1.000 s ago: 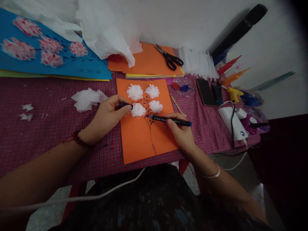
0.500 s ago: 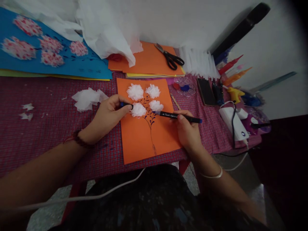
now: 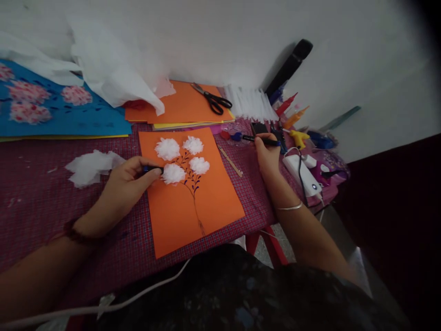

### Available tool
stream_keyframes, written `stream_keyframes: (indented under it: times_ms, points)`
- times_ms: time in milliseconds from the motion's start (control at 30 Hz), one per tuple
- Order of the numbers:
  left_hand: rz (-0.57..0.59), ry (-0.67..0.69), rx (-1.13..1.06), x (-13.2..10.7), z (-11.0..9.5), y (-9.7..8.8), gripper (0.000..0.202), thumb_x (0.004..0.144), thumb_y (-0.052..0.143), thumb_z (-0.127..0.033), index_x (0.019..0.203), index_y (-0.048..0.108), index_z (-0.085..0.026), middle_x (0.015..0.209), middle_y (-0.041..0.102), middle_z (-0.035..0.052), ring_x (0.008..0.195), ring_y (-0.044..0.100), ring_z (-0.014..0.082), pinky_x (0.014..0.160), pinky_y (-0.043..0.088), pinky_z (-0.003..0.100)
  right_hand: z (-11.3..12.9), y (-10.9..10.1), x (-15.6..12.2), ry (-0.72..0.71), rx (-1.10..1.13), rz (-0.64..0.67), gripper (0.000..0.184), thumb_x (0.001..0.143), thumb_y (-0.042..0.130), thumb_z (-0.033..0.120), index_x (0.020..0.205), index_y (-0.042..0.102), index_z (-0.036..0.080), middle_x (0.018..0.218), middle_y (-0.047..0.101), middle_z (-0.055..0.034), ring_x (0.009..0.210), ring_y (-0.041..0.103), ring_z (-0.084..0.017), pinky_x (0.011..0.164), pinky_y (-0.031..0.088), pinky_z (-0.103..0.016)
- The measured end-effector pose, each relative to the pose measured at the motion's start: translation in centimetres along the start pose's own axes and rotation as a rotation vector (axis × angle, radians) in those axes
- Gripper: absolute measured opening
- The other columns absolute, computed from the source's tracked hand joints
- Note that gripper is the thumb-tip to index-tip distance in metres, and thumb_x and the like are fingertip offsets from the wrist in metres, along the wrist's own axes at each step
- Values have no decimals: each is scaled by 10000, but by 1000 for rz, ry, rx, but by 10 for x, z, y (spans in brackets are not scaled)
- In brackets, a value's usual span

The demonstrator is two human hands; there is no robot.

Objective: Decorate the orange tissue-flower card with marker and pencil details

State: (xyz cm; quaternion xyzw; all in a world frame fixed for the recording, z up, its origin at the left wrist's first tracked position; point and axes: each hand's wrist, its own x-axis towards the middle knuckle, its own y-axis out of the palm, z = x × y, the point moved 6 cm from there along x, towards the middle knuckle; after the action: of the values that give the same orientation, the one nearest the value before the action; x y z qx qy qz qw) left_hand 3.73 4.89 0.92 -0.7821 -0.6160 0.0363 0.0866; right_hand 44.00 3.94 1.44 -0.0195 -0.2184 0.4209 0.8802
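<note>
- Marker [image 3: 262, 139]: black, pinched between the fingers of the right hand [image 3: 268, 156], over the cluttered far right of the table [image 3: 41, 202], clear of the orange sheet [image 3: 210, 207].
- Its long axis runs left to right, roughly level, thin end pointing left.
- At the sheet's left edge, the left hand [image 3: 126, 184] grips the marker cap [image 3: 152, 169], beside 1 of 4 white tissue flowers [image 3: 173, 174].
- That cap lies well left of the pen.

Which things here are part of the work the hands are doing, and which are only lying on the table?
In use:
- orange sheet with white tissue flowers
- black marker, in the right hand
- marker cap, in the left hand

Lying about:
- scissors
- blue sheet
- wooden stick
- loose tissue
</note>
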Motion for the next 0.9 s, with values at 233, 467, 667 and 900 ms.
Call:
stream_keyframes:
  times_ms: [233, 467, 667, 900]
  points:
    - [-8, -3, 57, -1, -5, 1, 147, 764, 719, -323, 843, 649, -221, 817, 687, 9, 748, 614, 180, 684, 494, 295, 7, -3, -9, -4, 69, 11, 196, 826, 734, 464, 887, 619, 318, 792, 644, 7, 699, 580, -166, 697, 465, -369]
    - [11, -16, 21, -2, -6, 3, 125, 773, 708, -310, 830, 641, -221, 762, 643, -6, 683, 569, 164, 633, 455, 286, 69, 29, -110, 100, 243, 331, 145, 879, 674, 405, 965, 663, 289, 761, 662, 13, 664, 646, -179, 661, 527, -358]
    - [15, 1, -8, -2, -7, 4, 122, 772, 703, -293, 829, 631, -213, 771, 642, -7, 694, 569, 156, 645, 451, 283, 84, 64, -158, 49, 136, 526, 149, 881, 685, 417, 955, 672, 288, 826, 683, -3, 744, 658, -183, 711, 551, -353]
    - [37, 6, -5, -2, -9, 5, 103, 780, 689, -304, 813, 628, -227, 758, 643, -4, 698, 583, 168, 647, 466, 296, 78, 70, -158, 50, 116, 546, 148, 886, 676, 428, 958, 674, 298, 848, 676, -14, 823, 666, -212, 775, 558, -386]
